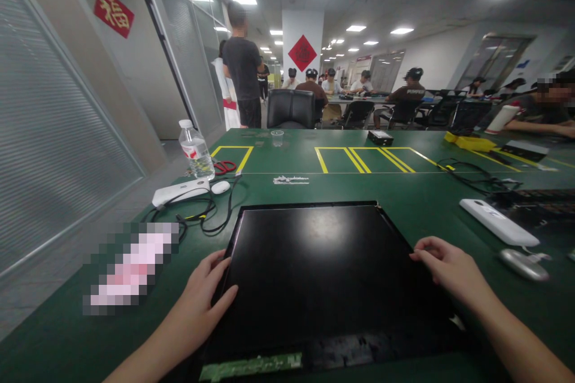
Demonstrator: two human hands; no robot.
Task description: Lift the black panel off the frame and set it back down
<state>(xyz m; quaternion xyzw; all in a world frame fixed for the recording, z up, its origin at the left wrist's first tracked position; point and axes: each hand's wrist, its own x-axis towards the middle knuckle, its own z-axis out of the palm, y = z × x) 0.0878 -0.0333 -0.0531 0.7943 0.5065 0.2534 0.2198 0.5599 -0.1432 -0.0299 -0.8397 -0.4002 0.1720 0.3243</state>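
A black LCD screen panel [309,269] lies in front of me on the green table, its glossy face up and reflecting a ceiling light. Along its near edge runs a green circuit board [251,365]. My left hand [209,287] grips the panel's left edge, thumb over the face and fingers against the side. At the right edge my right hand [444,263] pinches the rim between thumb and curled fingers. The undersides of the panel and some fingertips are hidden.
Left on the green table [251,188] are a water bottle [196,149], red-handled scissors [224,166], a white power bank [180,192] and cables. At right lie another white power bank [498,221], a grey mouse-shaped object [524,264] and dark cables. People sit and stand beyond.
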